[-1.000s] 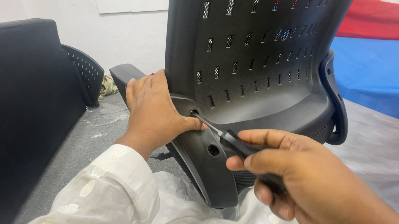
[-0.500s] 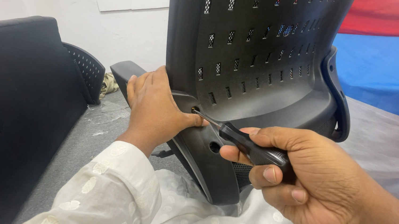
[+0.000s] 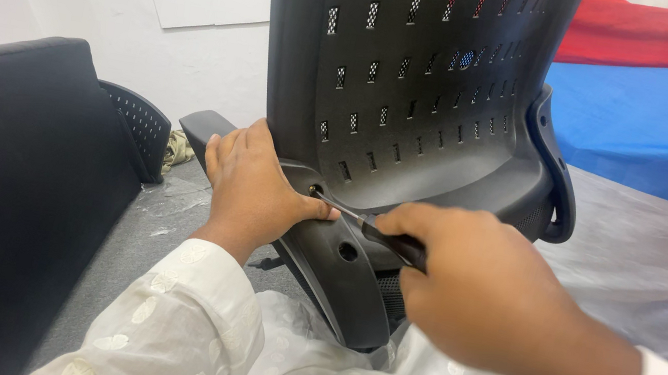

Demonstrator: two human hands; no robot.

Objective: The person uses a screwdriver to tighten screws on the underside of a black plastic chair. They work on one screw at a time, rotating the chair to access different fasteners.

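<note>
Our left hand [image 3: 256, 193] presses flat on the black chair back [image 3: 412, 74], fingers open; our right hand [image 3: 487, 299] grips a screwdriver [image 3: 372, 228], its tip at the bracket hole. Tilted, we judge it could slip out.

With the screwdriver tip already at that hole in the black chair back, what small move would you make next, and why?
Probably turn the dark-handled screwdriver in place: its tip sits at the hole in the black perforated plastic chair back, the right hand grips the handle, and the left hand braces the bracket beside it.
</note>
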